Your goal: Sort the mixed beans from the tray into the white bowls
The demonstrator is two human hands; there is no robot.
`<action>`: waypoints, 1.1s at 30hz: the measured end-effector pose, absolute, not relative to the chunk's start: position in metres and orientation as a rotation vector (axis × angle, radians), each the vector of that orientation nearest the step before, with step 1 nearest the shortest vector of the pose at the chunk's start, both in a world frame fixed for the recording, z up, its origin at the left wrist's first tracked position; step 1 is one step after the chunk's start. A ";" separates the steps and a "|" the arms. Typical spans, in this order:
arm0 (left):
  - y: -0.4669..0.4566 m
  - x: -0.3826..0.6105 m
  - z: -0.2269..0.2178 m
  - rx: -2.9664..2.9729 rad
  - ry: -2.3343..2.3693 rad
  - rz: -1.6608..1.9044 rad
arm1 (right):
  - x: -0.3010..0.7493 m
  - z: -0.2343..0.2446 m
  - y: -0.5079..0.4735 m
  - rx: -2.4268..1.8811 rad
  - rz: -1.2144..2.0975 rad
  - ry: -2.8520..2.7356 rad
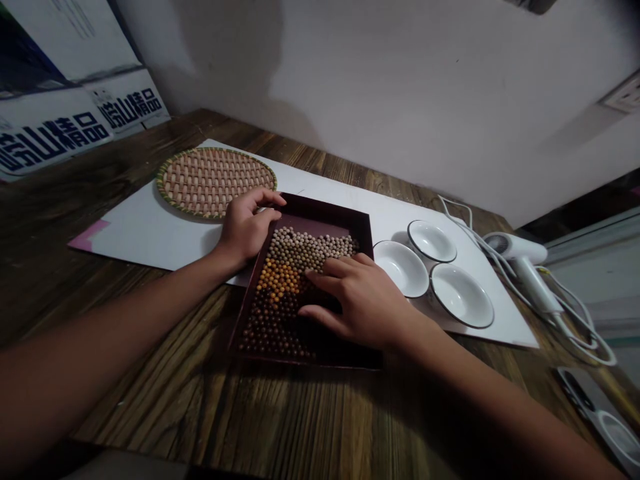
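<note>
A dark red shallow tray (326,207) holds many small round beads, grouped as pale beads (300,240), yellow-orange beads (279,277) and dark brown beads (270,327). My left hand (250,223) is closed on the tray's upper left corner, its thumb and index finger at the rim. Inside the tray's right half hovers or rests my right hand (360,297), with thumb and index finger apart. Its index fingertip reaches the beads near the middle. The palm hides part of the tray floor, and I see nothing held in its fingers.
Three white bowls (463,297) with dark rims stand right of the tray on a white board (320,183). A round woven mat (217,180) lies at the back left. Farther right are a white hair dryer (533,273) with its cord and a phone (595,407). Printed boxes (75,127) stand left.
</note>
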State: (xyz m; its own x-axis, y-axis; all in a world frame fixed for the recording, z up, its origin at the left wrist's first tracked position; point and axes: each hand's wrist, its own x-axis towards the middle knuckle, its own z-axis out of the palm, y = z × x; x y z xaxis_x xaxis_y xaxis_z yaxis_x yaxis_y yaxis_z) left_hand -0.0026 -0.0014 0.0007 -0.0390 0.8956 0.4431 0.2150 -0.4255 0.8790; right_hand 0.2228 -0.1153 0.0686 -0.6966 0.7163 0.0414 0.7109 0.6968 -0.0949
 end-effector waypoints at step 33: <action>-0.002 -0.003 0.002 1.639 1.199 1.513 | 0.233 0.084 -0.127 -1.266 0.122 -2.922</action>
State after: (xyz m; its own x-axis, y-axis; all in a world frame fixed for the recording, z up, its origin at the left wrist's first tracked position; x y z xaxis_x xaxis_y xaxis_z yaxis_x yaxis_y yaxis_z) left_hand -0.0025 -0.0019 0.0019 -0.0577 0.8996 0.4330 0.2163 -0.4121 0.8851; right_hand 0.2325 -0.1271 0.0836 -0.6835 0.7264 -0.0722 0.7299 0.6815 -0.0523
